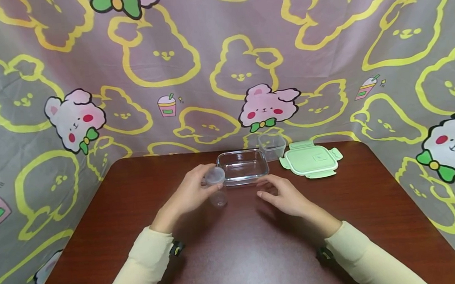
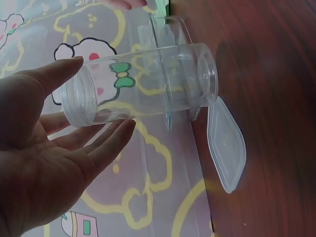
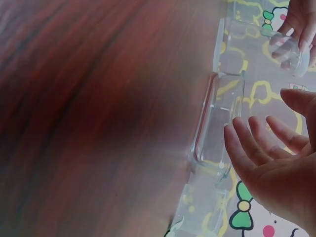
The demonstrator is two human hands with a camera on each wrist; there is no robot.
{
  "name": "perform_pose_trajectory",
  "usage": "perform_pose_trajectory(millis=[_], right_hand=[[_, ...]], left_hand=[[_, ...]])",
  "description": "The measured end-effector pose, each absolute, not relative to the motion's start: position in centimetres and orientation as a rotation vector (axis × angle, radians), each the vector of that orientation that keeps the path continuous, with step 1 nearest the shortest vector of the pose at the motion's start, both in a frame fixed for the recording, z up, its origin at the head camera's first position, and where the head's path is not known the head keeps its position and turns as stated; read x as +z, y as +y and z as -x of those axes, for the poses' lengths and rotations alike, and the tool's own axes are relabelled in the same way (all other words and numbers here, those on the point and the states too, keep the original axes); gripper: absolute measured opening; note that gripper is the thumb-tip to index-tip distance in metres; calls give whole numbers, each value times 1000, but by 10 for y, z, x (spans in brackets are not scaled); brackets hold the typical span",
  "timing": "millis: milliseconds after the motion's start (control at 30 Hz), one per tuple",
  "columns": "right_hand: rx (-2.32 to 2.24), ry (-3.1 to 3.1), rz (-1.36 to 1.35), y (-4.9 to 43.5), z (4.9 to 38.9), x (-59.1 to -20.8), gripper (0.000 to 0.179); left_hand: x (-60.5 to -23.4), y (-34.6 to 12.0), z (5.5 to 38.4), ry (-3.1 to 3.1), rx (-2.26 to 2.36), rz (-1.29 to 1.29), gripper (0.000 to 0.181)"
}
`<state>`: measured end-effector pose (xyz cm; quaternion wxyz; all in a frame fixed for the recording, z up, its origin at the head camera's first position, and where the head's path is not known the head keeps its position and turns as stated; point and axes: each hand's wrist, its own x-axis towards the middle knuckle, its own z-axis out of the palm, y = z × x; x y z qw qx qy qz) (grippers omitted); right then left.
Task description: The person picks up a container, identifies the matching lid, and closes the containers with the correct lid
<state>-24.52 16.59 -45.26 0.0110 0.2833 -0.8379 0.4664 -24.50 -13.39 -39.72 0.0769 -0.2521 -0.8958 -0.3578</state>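
In the head view my left hand (image 1: 191, 189) grips a clear cylindrical jar (image 1: 218, 196) by its capped top, thumb on one side and fingers on the other. The left wrist view shows the jar (image 2: 143, 84) see-through, with nothing visible inside. My right hand (image 1: 284, 195) has loosely bent fingers and holds nothing. It is close to the near right corner of a rectangular glass container (image 1: 244, 180). In the right wrist view that hand (image 3: 276, 158) is spread, palm showing, and overlaps the glass container (image 3: 217, 121).
A translucent lid (image 2: 226, 145) rests on the table behind the jar. To the right of the glass container are a clear plastic tub (image 1: 272, 148) and a green lid with side flaps (image 1: 311, 159). A patterned curtain (image 1: 204, 63) borders the brown table (image 1: 237, 258).
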Motion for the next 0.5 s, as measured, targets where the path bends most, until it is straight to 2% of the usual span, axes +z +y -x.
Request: perform_pose_trajectory(millis=[500], right_hand=[[1431, -2627, -852, 172, 249, -452, 33]], left_hand=[[-392, -165, 252, -2658, -1025, 573, 59]])
